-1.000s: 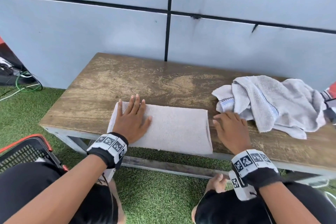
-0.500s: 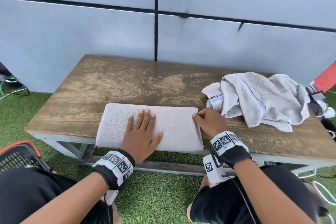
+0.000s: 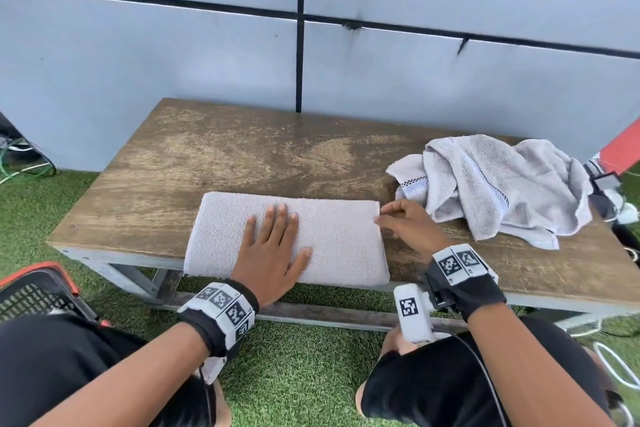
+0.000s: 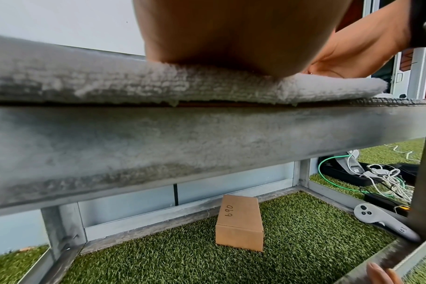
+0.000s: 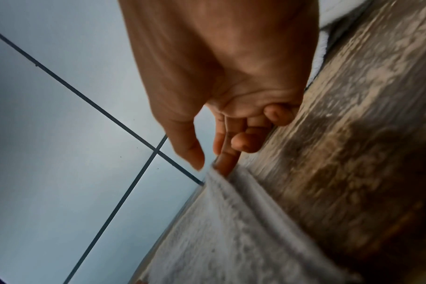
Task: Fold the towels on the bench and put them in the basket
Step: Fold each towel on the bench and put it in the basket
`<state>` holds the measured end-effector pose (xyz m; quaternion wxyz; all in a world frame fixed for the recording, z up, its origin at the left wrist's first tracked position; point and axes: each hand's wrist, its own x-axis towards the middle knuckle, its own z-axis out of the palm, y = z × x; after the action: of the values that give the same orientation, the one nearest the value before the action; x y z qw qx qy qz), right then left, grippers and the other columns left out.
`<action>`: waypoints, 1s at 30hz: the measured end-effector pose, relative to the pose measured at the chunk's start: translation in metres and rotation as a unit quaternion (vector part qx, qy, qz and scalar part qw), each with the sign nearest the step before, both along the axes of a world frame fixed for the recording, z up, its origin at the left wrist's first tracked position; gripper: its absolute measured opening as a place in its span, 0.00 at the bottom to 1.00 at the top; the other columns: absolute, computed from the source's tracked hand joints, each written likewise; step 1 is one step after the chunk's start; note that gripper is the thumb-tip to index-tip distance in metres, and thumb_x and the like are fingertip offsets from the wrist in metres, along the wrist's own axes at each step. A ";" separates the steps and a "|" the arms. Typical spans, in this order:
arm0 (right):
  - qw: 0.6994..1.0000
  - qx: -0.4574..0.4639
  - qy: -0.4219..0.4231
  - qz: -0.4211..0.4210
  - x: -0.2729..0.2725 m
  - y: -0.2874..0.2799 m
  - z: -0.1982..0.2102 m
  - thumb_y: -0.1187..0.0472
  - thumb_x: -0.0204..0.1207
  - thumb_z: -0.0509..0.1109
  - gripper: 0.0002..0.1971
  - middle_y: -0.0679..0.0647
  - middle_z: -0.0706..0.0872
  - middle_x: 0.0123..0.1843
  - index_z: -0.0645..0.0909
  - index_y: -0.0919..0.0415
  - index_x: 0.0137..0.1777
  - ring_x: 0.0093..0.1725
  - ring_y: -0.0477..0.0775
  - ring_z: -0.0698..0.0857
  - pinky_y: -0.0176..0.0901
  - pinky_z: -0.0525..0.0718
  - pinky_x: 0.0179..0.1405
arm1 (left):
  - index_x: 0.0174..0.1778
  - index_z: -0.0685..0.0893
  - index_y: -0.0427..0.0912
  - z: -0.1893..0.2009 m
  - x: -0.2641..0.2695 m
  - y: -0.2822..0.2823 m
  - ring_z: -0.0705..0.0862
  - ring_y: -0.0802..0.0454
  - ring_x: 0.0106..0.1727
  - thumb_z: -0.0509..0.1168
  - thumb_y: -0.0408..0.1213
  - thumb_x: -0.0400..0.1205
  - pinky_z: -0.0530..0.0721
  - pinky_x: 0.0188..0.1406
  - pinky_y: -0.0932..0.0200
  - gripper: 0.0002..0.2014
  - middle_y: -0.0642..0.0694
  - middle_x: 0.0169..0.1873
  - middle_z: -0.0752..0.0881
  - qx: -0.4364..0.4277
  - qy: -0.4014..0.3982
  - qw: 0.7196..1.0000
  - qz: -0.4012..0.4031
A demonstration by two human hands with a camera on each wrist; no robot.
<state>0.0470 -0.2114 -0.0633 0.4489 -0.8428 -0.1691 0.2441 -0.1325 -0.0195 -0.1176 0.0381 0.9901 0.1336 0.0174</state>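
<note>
A pale grey towel [image 3: 339, 236], folded into a long rectangle, lies along the front edge of the wooden bench [image 3: 242, 156]. My left hand [image 3: 273, 246] lies flat on the middle of it, fingers straight and spread. My right hand [image 3: 398, 222] is at the towel's far right corner; in the right wrist view its thumb and forefinger [image 5: 225, 163] pinch the lifted corner of the towel [image 5: 243, 221]. A second, crumpled grey towel [image 3: 502, 184] sits at the bench's right end. The black mesh basket with an orange rim [image 3: 34, 291] stands on the grass at lower left.
A grey panelled wall [image 3: 207, 45] backs the bench. Under the bench stand a cardboard box [image 4: 240, 221] and a white controller [image 4: 382, 221] on artificial grass. Cables [image 4: 377, 174] lie to the right. My knees are close to the bench's front.
My left hand slid from the towel's left end to its middle. My right hand moved from flat beside the right edge to pinching the far right corner.
</note>
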 end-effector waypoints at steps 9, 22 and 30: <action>0.978 -0.158 -0.135 0.029 -0.002 -0.015 -0.010 0.57 0.77 0.66 0.09 0.50 0.83 0.51 0.74 0.53 0.55 0.46 0.48 0.82 0.44 0.80 0.47 | 0.83 0.49 0.41 0.000 -0.001 0.001 0.44 0.44 0.83 0.36 0.61 0.84 0.40 0.79 0.40 0.36 0.41 0.82 0.49 0.015 -0.008 1.000 -0.005; 0.856 -0.290 -0.360 0.229 -0.076 0.020 -0.046 0.34 0.77 0.31 0.39 0.54 0.35 0.83 0.37 0.59 0.82 0.81 0.53 0.33 0.51 0.35 0.80 | 0.83 0.43 0.48 0.001 -0.013 0.018 0.40 0.51 0.83 0.30 0.61 0.82 0.39 0.81 0.43 0.34 0.49 0.83 0.43 -0.011 -0.006 1.000 0.015; 0.866 -0.334 -0.324 0.186 -0.057 0.015 -0.045 0.34 0.77 0.28 0.39 0.54 0.30 0.82 0.32 0.59 0.81 0.80 0.53 0.29 0.57 0.33 0.79 | 0.82 0.38 0.54 0.001 -0.018 0.065 0.35 0.54 0.81 0.28 0.65 0.79 0.35 0.80 0.45 0.36 0.52 0.82 0.40 -0.012 0.023 0.997 0.078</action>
<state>-0.0095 -0.1968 -0.1080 0.0071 -0.9269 -0.3670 0.0783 -0.1501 0.0455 -0.1167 0.0451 0.9763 0.2116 -0.0043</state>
